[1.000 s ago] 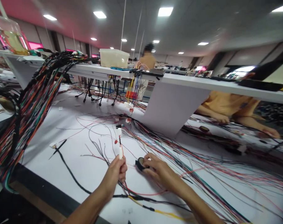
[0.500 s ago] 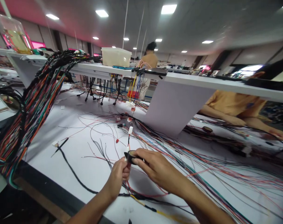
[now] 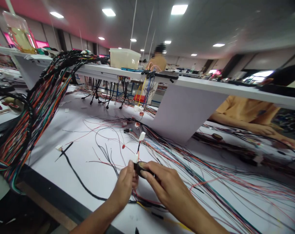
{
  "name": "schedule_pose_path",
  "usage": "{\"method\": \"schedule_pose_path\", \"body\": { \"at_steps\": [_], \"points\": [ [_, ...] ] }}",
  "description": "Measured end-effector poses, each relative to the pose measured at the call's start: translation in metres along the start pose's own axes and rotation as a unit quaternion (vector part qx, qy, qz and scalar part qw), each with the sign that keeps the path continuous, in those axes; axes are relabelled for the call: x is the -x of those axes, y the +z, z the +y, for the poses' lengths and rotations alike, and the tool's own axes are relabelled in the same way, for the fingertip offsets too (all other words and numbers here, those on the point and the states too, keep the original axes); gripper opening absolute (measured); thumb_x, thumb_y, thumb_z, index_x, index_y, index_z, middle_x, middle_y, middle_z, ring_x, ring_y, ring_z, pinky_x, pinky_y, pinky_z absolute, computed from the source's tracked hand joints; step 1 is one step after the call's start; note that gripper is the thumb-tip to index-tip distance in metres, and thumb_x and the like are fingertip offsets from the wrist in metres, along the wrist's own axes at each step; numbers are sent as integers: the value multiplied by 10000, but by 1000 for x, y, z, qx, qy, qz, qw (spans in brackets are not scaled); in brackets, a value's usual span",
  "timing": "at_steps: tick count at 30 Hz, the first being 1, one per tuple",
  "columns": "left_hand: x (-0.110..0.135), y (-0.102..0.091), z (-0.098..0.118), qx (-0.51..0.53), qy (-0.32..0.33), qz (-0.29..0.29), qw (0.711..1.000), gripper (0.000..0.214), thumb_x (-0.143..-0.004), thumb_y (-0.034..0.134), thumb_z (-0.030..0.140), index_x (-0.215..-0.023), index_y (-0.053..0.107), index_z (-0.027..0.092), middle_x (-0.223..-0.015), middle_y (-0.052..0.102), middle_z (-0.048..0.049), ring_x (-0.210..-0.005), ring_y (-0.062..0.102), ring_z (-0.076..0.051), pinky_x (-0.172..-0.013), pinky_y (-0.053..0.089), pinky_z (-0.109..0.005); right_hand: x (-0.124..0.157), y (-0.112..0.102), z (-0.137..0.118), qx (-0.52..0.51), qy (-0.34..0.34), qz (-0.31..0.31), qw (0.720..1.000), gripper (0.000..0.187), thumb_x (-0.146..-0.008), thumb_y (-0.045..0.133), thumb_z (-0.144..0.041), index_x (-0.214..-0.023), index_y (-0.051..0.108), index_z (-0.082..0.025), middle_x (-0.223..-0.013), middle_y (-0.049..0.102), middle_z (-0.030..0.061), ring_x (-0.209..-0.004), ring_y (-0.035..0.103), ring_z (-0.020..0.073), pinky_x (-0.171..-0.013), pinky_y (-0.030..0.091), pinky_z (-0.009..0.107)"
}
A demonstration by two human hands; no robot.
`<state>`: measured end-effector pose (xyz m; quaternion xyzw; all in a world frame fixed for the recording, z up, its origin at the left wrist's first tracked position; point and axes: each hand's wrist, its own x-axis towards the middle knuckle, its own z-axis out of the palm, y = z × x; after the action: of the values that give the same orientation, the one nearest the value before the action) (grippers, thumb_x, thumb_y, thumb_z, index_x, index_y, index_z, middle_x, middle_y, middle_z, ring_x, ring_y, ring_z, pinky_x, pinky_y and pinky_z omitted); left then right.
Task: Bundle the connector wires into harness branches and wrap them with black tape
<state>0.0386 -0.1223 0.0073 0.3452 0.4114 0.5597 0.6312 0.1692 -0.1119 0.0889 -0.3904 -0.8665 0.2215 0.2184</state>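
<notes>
My left hand [image 3: 126, 187] is closed, pinching a thin red-and-black wire lead just below a small white sleeve [image 3: 136, 158]. The lead rises to a white connector [image 3: 142, 136] above the table. My right hand [image 3: 167, 187] is closed on a small roll of black tape [image 3: 140, 167], held against the lead right beside my left fingers. Both hands hover just above the white work table [image 3: 93, 175], over a yellow-and-black wire branch [image 3: 152, 211].
A thick multicoloured wire bundle [image 3: 32, 113] arches from the shelf down over the left table edge. Loose coloured wires [image 3: 210, 182] fan across the right half. A white shelf [image 3: 198, 85] with a plastic box [image 3: 124, 58] spans the back. A co-worker's arms [image 3: 254, 128] rest behind it.
My right hand lifted the black tape roll off the table and brought it up to the lead held in my left hand. The white connector end has swung to the right.
</notes>
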Motion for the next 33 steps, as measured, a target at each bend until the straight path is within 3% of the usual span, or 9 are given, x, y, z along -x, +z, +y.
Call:
{"method": "schedule_pose_path", "body": {
  "at_steps": [6, 11, 16, 20, 24, 28, 31, 33],
  "points": [
    [-3, -7, -9, 67, -42, -9, 997, 558, -743, 421, 738, -601, 322, 208, -520, 199, 97, -452, 137, -58, -441, 124, -219, 3, -13, -7, -26, -4, 27, 999, 194, -942, 413, -285, -915, 598, -232, -872, 666, 20, -757, 601, 144, -673, 451, 250],
    [-3, -7, -15, 51, -28, -15, 998, 594, -766, 275, 768, -604, 352, 202, -516, 233, 82, -446, 169, -66, -442, 140, -228, -1, -6, -4, 1, 7, 9, 1000, 206, -933, 399, -256, -897, 599, -224, -838, 666, 29, -737, 595, 161, -658, 441, 269],
    [0, -1, -6, -15, 14, -20, 1000, 565, -723, 412, 756, -651, 406, 195, -518, 248, 89, -437, 214, -68, -424, 165, -232, -2, 4, -2, 41, 38, 10, 998, 190, -924, 406, -248, -906, 591, -212, -862, 664, 38, -762, 604, 180, -674, 447, 286],
    [1, 0, -2, 33, 29, -35, 998, 543, -758, 460, 700, -561, 302, 219, -464, 179, 109, -389, 155, -48, -399, 135, -230, 1, 5, 8, 46, 15, 1, 999, 187, -933, 402, -257, -945, 584, -213, -882, 660, 47, -765, 608, 176, -671, 450, 282],
    [7, -1, -2, 121, 2, -109, 987, 557, -790, 483, 647, -519, 237, 227, -431, 120, 117, -350, 102, -37, -373, 88, -231, -1, 3, 37, 28, -24, -33, 999, 175, -931, 444, -272, -942, 609, -216, -902, 659, 48, -816, 609, 173, -737, 470, 285],
    [14, -6, 3, 132, -97, -246, 955, 561, -818, 478, 611, -508, 217, 222, -420, 136, 110, -339, 91, -30, -378, 68, -237, -14, -3, 65, -61, -78, -73, 992, 236, -924, 471, -333, -1001, 663, -219, -1085, 654, 75, -1098, 548, 202, -981, 384, 361],
    [14, -9, 5, 88, -183, -332, 921, 549, -829, 473, 597, -515, 228, 219, -436, 145, 108, -358, 83, -31, -395, 56, -241, -37, -17, 74, -173, -69, -174, 967, 332, -928, 450, -400, -1112, 650, -209, -1211, 611, 79, -1268, 419, 199, -1052, 303, 378],
    [12, -9, 3, 61, -209, -352, 910, 537, -832, 470, 590, -524, 231, 221, -448, 139, 109, -366, 74, -33, -393, 43, -241, -57, -29, 71, -246, -78, -283, 924, 379, -911, 475, -438, -1134, 645, -182, -1224, 606, 88, -1275, 415, 198, -1050, 304, 365]
  ]
}}
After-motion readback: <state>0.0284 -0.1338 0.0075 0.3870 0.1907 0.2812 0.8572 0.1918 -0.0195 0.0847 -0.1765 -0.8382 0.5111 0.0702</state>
